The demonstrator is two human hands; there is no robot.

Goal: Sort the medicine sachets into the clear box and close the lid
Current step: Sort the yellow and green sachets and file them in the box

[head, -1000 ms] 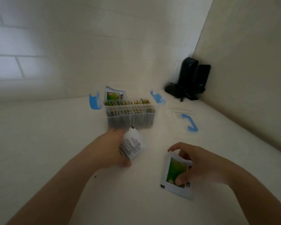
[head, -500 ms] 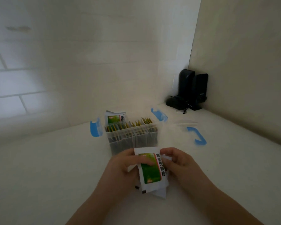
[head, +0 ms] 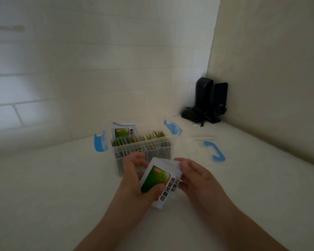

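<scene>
Both hands grasp sachets (head: 159, 180) before clear box (head: 141, 151).
Left hand (head: 134, 187) and right hand (head: 198, 180) pinch them; long axis tilts up-left, away.

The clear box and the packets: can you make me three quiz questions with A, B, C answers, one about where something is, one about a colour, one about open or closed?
1. Where does the lid lie?
A. on the box
B. on the counter right of the box
C. in a hand

2. What colour are the box latches?
A. blue
B. red
C. black

3. The box is
A. shut
B. open, with packets inside
C. open and bare

Answers: 1 B, the lid rests flat beside the box. 2 A, both side latches are blue. 3 B, packets stand up in its top, while the left hand and right hand hold more packets.
</scene>
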